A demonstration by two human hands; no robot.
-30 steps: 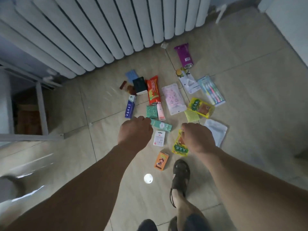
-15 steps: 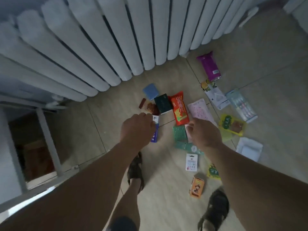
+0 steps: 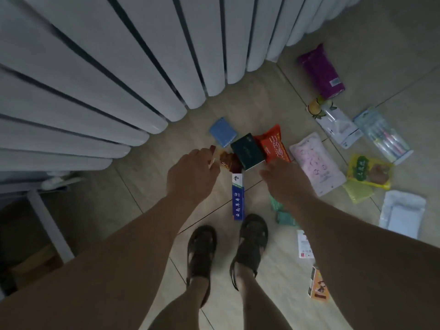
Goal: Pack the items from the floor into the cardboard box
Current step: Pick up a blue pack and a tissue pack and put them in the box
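Both hands, our left hand (image 3: pixel 190 176) and right hand (image 3: pixel 284 181), hovered apart, fingers loose, holding nothing, above the dark green rectangular box (image 3: pixel 247 151) at twelve o'clock.

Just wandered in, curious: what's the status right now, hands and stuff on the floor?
Left hand over small dark-red snack packet, grip unclear. Right hand open, reaching by dark green rectangular box. Packets lie on floor; cardboard box not clearly seen.

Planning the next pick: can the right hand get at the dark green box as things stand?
Probably yes. The right hand hovers just beside the dark green box, fingers relaxed, nothing between them. The box lies on top of the pile, overlapping the orange snack bag, so its top looks free.
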